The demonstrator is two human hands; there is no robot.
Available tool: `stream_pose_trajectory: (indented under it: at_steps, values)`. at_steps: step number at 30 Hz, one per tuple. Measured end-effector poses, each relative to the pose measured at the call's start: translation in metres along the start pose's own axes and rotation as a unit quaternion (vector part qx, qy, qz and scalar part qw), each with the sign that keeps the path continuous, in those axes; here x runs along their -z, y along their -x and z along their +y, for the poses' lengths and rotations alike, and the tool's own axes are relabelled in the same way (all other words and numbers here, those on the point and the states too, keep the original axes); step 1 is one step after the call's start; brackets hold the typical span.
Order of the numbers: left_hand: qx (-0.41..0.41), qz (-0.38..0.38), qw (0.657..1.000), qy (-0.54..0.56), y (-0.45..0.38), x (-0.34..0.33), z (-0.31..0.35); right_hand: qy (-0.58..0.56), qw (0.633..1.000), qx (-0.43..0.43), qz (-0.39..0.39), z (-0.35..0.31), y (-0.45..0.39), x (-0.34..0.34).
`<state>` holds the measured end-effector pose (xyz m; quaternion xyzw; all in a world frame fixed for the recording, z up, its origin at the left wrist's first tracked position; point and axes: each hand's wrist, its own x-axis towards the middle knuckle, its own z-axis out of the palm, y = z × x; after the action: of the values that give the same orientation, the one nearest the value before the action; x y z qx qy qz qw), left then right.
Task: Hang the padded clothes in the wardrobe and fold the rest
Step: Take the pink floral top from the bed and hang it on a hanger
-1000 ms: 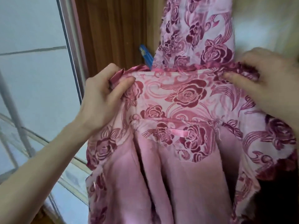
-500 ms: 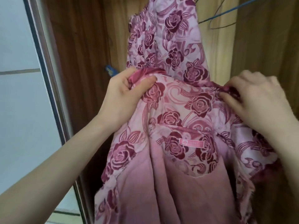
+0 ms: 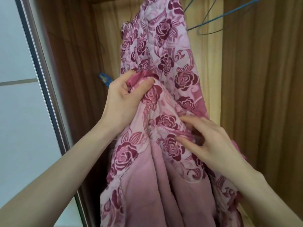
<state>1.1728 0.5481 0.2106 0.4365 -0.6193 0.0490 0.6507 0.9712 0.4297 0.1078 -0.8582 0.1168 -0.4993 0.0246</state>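
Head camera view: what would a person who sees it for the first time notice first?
A pink quilted garment with dark rose print fills the centre, reaching up into the wooden wardrobe. The left hand grips a bunched edge of it; the right hand touches the fabric lower down. Empty blue wire hangers hang at upper right.
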Motion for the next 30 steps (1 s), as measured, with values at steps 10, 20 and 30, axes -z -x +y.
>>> stream_pose_trajectory:
  at_steps: [10, 20, 30]
  values:
    - [0.020, -0.113, 0.924, -0.365, 0.014, 0.045, -0.027, -0.027, 0.998, 0.012, -0.062, 0.004, -0.020, 0.015]
    - [-0.090, -0.217, 0.889, -0.393, 0.062, 0.009, -0.015, 0.025, 0.995, 0.051, -0.081, -0.005, -0.036, 0.009]
    - [-0.044, -0.164, 0.933, -0.316, 0.076, 0.003, -0.038, 0.028, 0.996, 0.018, -0.089, -0.018, -0.030, 0.016]
